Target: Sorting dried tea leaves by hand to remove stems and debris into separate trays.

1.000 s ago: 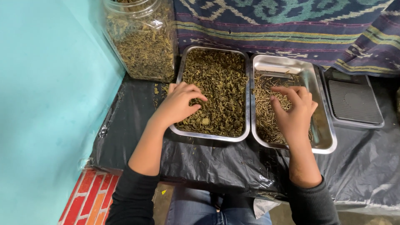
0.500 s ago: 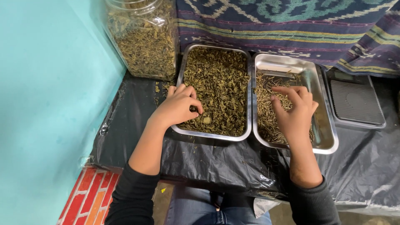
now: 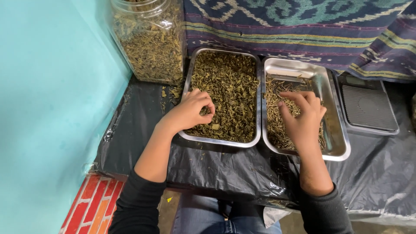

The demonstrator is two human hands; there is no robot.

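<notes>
Head view: left hand (image 3: 189, 113) rests in the near corner of the left tray (image 3: 256, 104), fingers pinching dried leaves (image 3: 229, 93). Right hand (image 3: 303, 117), fingers spread, hovers over thin stems (image 3: 275, 117) in the right tray (image 3: 336, 130) (kept separate). Beyond, a jar (image 3: 149, 41) of leaves stands on the counter (image 3: 216, 173).

Tall jar (image 3: 149, 41) blocks left; scale (image 3: 368, 106) crowds right.

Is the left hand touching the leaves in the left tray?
Touching. Head view: left hand rests on the dried leaves, fingertips curled into them, no gap visible.
</notes>
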